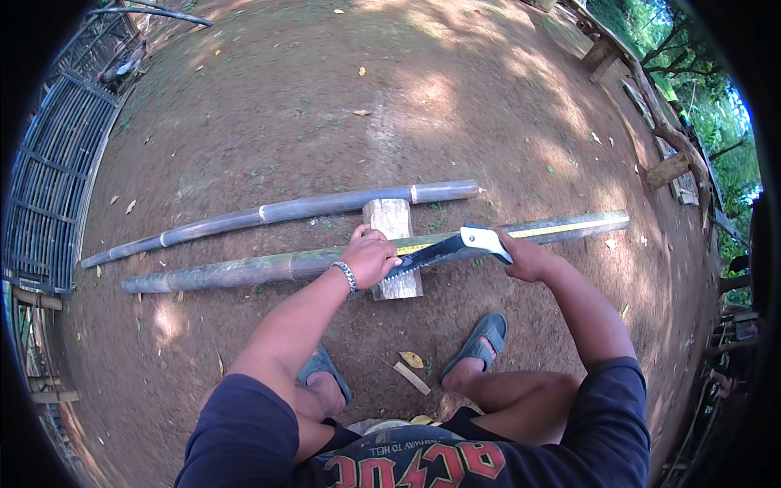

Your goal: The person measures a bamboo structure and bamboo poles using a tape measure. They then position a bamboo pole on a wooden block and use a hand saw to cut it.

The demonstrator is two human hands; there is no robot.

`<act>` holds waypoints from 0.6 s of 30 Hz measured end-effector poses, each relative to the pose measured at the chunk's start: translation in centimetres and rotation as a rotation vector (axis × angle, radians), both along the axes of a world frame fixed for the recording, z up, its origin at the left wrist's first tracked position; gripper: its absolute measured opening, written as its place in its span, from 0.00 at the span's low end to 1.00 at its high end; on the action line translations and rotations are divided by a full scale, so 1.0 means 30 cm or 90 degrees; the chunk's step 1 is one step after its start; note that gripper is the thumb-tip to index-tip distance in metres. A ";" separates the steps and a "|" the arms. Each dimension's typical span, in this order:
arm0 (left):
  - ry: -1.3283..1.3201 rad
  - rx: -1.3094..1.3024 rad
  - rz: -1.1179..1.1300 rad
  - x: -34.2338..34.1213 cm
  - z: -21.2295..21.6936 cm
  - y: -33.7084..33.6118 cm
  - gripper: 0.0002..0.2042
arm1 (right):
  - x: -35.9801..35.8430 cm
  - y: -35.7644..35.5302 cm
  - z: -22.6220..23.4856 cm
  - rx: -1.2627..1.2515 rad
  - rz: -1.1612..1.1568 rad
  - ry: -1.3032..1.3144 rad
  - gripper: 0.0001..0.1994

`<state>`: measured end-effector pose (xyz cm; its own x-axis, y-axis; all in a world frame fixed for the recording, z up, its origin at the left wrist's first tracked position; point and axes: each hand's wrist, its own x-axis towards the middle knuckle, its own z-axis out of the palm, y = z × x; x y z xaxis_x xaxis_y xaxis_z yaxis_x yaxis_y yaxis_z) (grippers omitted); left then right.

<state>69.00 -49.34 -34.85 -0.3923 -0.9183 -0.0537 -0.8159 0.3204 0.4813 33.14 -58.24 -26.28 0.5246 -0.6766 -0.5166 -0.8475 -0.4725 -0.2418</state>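
Observation:
My right hand is closed round the handle of a hand saw with white and dark parts. Its dark toothed blade slants left across the near bamboo pole, and the tip ends beside my left hand. My left hand, with a chain bracelet at the wrist, grips that pole; the fingertips are partly hidden. A yellow measuring tape stretches along the pole's right part, partly behind the saw. Beneath the pole, a pale wooden block lies crosswise on the ground.
A second bamboo pole lies farther off, against the block. My sandalled feet stand on the near side, by a wood scrap and yellow leaf. A slatted bamboo panel is at left; a log rail runs at right.

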 end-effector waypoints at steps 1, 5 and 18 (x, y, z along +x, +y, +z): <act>-0.002 -0.007 -0.004 0.000 0.002 -0.001 0.11 | 0.001 -0.004 0.010 0.009 0.004 0.017 0.40; -0.022 0.012 -0.007 -0.003 0.015 -0.006 0.12 | 0.008 -0.004 0.047 0.039 0.006 0.073 0.39; -0.009 0.014 -0.022 0.011 0.015 -0.015 0.13 | 0.037 0.057 0.100 0.034 -0.015 0.100 0.37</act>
<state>69.32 -49.80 -34.41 -0.4222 -0.9030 -0.0794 -0.8118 0.3377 0.4764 34.26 -56.54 -23.28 0.4190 -0.6566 -0.6271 -0.8873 -0.4427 -0.1294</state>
